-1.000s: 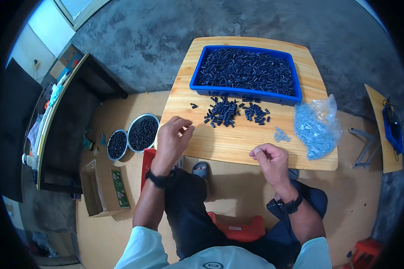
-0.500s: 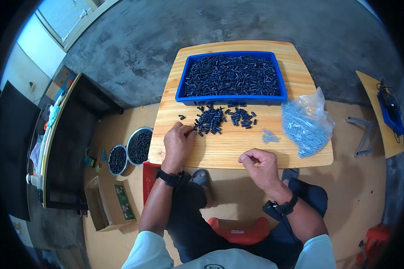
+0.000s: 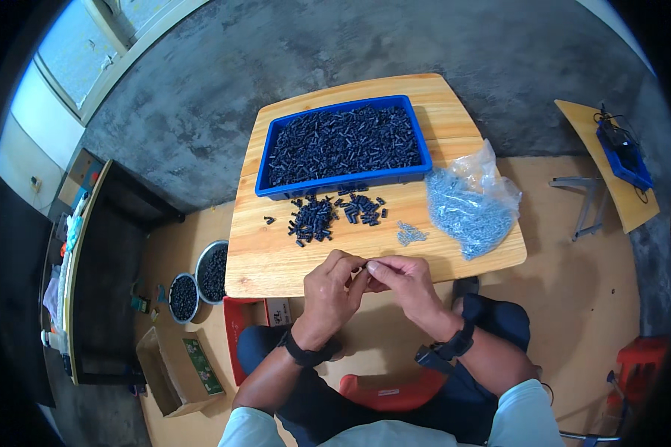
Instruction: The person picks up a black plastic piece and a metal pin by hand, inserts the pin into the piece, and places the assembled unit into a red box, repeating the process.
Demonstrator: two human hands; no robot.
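Note:
My left hand (image 3: 331,292) and my right hand (image 3: 412,287) meet fingertip to fingertip over the near edge of the wooden table (image 3: 276,262). A small black tubular piece, mostly hidden, is pinched in my left fingers. The right thumb and forefinger are pressed together against it; whatever else they hold is hidden. Just beyond the hands lies a heap of black tubular pieces (image 3: 311,219), with a smaller group of black pieces (image 3: 362,209) to its right. A little pile of silvery screws (image 3: 410,234) rests near a clear plastic bag (image 3: 471,208) full of similar screws.
A blue tray (image 3: 343,181) filled with black pieces stands at the table's far side. On the floor to the left are two metal bowls (image 3: 199,300) of black parts and an open cardboard box (image 3: 173,372). A red stool (image 3: 390,395) shows between my legs.
My left hand has left the edge of the black heap with a piece and come right and nearer to me. My right hand has moved left to meet it. The whole view has shifted.

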